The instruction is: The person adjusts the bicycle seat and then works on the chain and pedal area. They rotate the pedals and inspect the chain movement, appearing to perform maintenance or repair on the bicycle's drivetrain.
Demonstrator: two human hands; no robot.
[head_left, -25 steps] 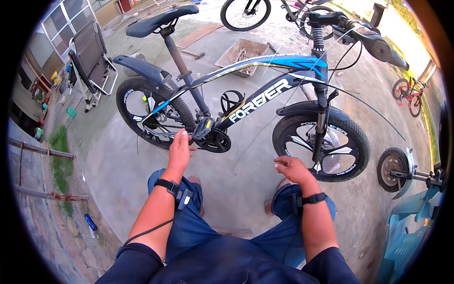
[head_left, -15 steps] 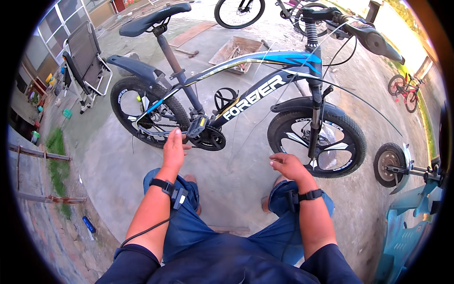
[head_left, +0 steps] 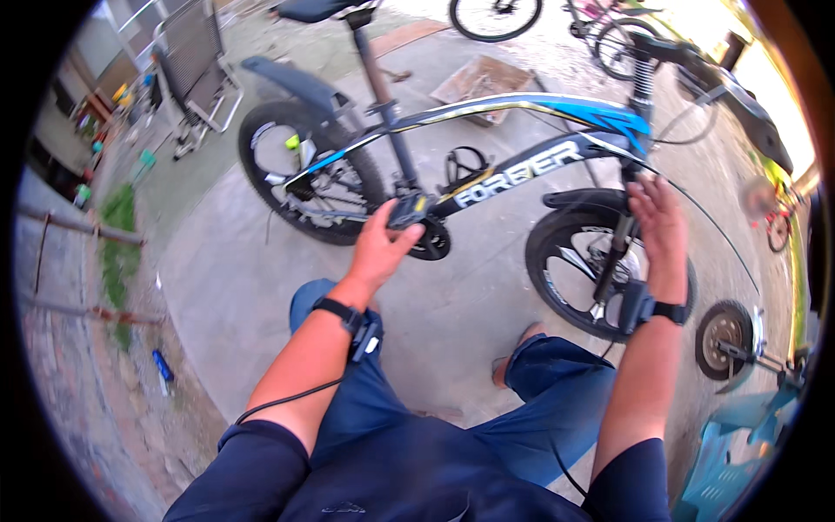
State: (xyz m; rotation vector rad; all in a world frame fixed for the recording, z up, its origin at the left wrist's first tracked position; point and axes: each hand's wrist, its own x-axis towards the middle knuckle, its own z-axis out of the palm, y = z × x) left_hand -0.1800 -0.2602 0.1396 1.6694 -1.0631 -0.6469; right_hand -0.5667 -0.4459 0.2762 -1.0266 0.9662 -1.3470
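**Right hand climbs to the fork**

The left hand (head_left: 376, 250) clasps the pedal (head_left: 407, 209) at the bike's (head_left: 487, 178) crank, as before. The right hand (head_left: 658, 228), moments ago loose near the knee, has risen and now curls around the fork (head_left: 619, 248) above the front wheel (head_left: 574, 265), apparently steadying the standing bike.

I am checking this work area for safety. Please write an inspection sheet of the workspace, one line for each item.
Surface: bare concrete floor.
Job's things: blue and black bicycle upright, pedal on the near side.
Clutter: small wheel and teal plastic chair at right, blue object on the ground at left.
Grippers: left hand on the pedal; right hand at the front fork.
Cables: black wire from the left wristband; thin bicycle cable.
Surroundings: folding chair, other bicycles behind.
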